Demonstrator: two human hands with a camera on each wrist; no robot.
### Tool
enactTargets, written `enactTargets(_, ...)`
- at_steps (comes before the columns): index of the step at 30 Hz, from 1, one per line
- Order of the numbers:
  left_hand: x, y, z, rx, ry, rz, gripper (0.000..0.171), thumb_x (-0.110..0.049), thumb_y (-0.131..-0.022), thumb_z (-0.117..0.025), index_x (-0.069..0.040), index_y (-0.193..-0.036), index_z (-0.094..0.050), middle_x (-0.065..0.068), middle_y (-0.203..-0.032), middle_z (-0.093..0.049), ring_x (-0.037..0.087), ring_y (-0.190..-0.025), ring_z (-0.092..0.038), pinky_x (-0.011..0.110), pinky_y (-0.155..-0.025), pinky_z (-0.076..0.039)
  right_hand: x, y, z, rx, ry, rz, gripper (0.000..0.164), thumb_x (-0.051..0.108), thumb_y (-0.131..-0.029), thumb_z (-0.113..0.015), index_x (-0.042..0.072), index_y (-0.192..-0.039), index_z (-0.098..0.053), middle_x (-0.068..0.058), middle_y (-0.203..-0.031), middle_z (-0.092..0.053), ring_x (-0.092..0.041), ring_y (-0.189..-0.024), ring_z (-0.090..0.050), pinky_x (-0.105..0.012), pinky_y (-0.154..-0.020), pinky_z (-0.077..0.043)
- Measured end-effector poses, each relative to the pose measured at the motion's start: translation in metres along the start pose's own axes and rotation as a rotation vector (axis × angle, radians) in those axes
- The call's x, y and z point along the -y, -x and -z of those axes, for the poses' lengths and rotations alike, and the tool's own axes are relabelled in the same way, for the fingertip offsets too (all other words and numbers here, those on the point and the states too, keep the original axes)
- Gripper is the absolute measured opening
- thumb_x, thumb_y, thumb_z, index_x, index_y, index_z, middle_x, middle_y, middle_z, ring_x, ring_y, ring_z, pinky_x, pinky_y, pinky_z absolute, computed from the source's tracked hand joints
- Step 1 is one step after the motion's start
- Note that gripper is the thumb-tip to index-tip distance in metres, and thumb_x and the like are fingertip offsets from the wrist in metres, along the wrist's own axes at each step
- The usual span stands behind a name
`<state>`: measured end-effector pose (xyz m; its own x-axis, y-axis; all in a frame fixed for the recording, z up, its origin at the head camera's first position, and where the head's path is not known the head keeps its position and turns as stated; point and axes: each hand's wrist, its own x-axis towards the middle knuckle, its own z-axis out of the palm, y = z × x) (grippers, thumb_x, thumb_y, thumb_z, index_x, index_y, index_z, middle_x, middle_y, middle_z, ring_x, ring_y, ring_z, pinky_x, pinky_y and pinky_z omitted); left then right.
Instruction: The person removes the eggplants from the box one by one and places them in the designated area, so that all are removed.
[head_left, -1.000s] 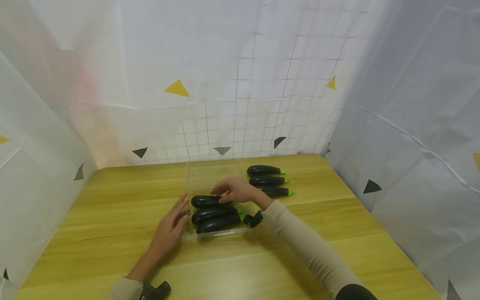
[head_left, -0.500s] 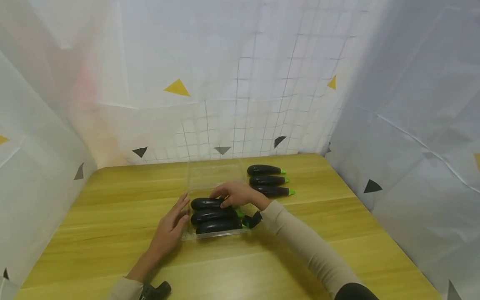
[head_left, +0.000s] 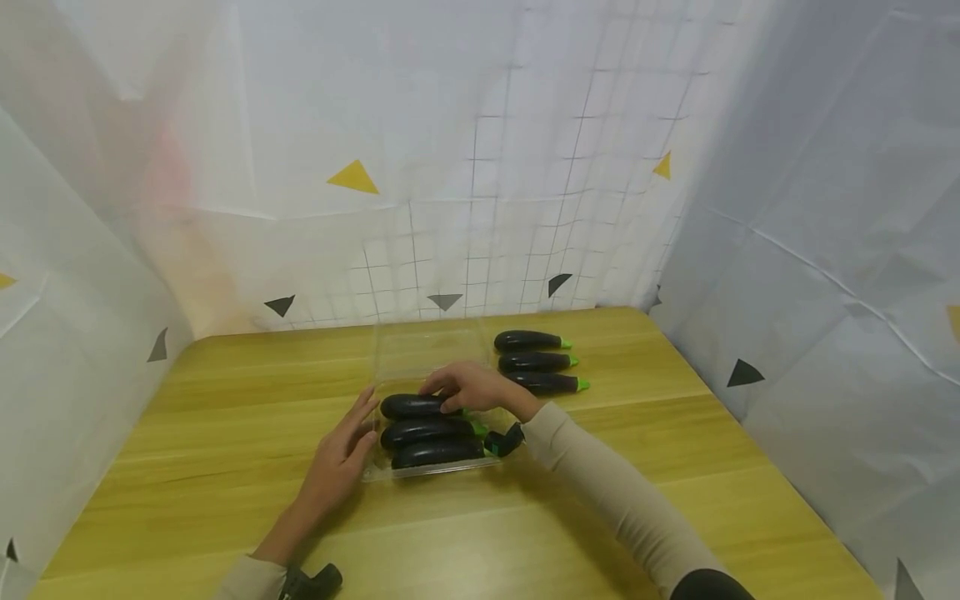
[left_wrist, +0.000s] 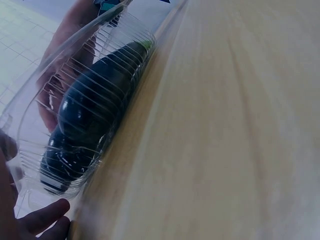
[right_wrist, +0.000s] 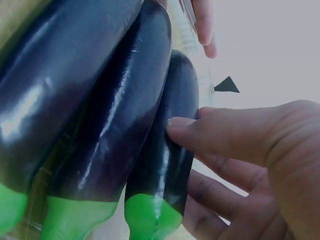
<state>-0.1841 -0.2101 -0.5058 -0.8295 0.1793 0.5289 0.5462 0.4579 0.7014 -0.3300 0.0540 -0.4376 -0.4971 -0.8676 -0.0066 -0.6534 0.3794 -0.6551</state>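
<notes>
Three dark purple eggplants with green stem ends lie side by side in a clear plastic clamshell box (head_left: 450, 470). My right hand (head_left: 474, 386) pinches the farthest eggplant (head_left: 407, 406) near its stem end. In the right wrist view, the thumb (right_wrist: 225, 131) presses one side of that eggplant (right_wrist: 172, 110) and the fingers lie behind it. The middle eggplant (head_left: 423, 432) and nearest eggplant (head_left: 437, 452) rest beside it. At the box's left wall is my left hand (head_left: 341, 458), fingers extended; the left wrist view shows its fingertips (left_wrist: 57, 207) by the box's end.
The box's clear lid (head_left: 431, 343) is folded back behind it. Three more eggplants (head_left: 534, 361) lie in a column to the right, stems pointing right. Underneath is a wooden table (head_left: 225, 433), with white sheeted walls (head_left: 315, 250) at the back and sides.
My right hand has come slightly nearer with the farthest eggplant. The eggplants in the box now lie closer together, shifted a little. My left hand has stayed in place.
</notes>
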Motion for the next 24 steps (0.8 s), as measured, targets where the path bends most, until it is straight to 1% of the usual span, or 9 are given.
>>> enactTargets(3, 0.0, 0.0, 0.0, 0.004, 0.009, 0.004, 0.056, 0.0, -0.105, -0.057, -0.011, -0.159, -0.044, 0.012, -0.165, -0.035, 0.037, -0.122, -0.064, 0.014, -0.097, -0.044, 0.002, 0.001, 0.001, -0.01, -0.012, 0.0, 0.039, -0.001, -0.096, -0.073, 0.006, -0.135, -0.069, -0.006, -0.135, -0.067, -0.019, -0.118, -0.067, -0.027, -0.094, -0.054)
enactTargets(9, 0.001, 0.0, 0.0, 0.008, 0.039, 0.009, 0.052, -0.003, -0.107, -0.056, -0.009, -0.157, -0.046, 0.011, -0.165, -0.035, 0.037, -0.121, -0.065, 0.014, -0.097, -0.045, 0.01, 0.004, 0.005, -0.028, 0.022, 0.016, 0.039, 0.0, -0.097, -0.072, 0.006, -0.135, -0.069, -0.007, -0.135, -0.067, -0.021, -0.119, -0.066, -0.029, -0.096, -0.053)
enactTargets(16, -0.001, 0.0, 0.0, 0.005, 0.013, 0.012, 0.054, -0.002, -0.106, -0.058, -0.01, -0.158, -0.046, 0.008, -0.166, -0.035, 0.035, -0.121, -0.065, 0.016, -0.097, -0.045, 0.015, 0.006, 0.01, -0.039, 0.028, 0.036, 0.038, -0.001, -0.098, -0.071, 0.005, -0.135, -0.069, -0.007, -0.135, -0.067, -0.024, -0.122, -0.065, -0.03, -0.098, -0.052)
enactTargets(21, 0.0, 0.0, 0.0, -0.003, 0.022, -0.002, 0.053, 0.001, -0.105, -0.058, -0.003, -0.156, -0.047, 0.013, -0.165, -0.036, 0.039, -0.119, -0.066, 0.014, -0.097, -0.044, 0.015, 0.007, 0.012, -0.044, 0.007, 0.039, 0.037, 0.001, -0.098, -0.071, 0.006, -0.135, -0.069, -0.006, -0.135, -0.067, -0.022, -0.122, -0.065, -0.03, -0.098, -0.052)
enactTargets(24, -0.001, 0.0, 0.0, -0.004, 0.035, -0.001, 0.052, 0.001, -0.105, -0.058, -0.002, -0.156, -0.047, 0.012, -0.165, -0.036, 0.039, -0.119, -0.065, 0.013, -0.098, -0.043, 0.016, 0.009, 0.014, -0.051, -0.011, 0.029, 0.037, 0.001, -0.098, -0.071, 0.007, -0.135, -0.069, -0.006, -0.135, -0.067, -0.022, -0.122, -0.064, -0.03, -0.098, -0.052)
